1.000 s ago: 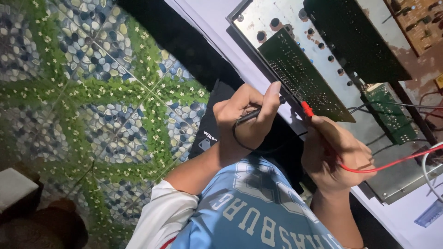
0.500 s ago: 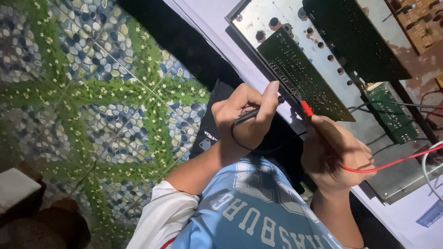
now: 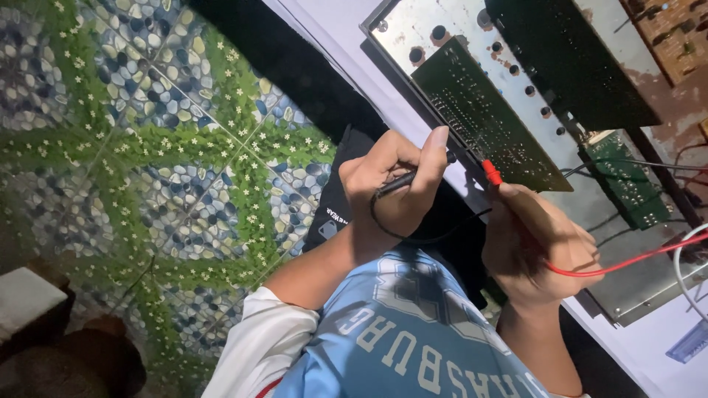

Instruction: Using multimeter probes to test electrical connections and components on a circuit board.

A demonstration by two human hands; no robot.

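My left hand (image 3: 398, 193) is closed around a black test probe (image 3: 398, 181), whose tip points at the lower edge of a green circuit board (image 3: 483, 121). My right hand (image 3: 537, 247) grips a red test probe (image 3: 491, 173); its tip touches the same board edge, close to the black one. A red lead (image 3: 627, 262) runs from my right hand off to the right. The board stands tilted on a grey metal chassis (image 3: 413, 26) with round holes. A black lead loops under my left wrist.
A smaller green board (image 3: 627, 177) and a large dark panel (image 3: 575, 63) sit further along the chassis. A brown board (image 3: 675, 29) is at the top right. A white cable (image 3: 680, 258) curves at the right edge. Patterned pebble floor tiles (image 3: 147, 169) lie to the left.
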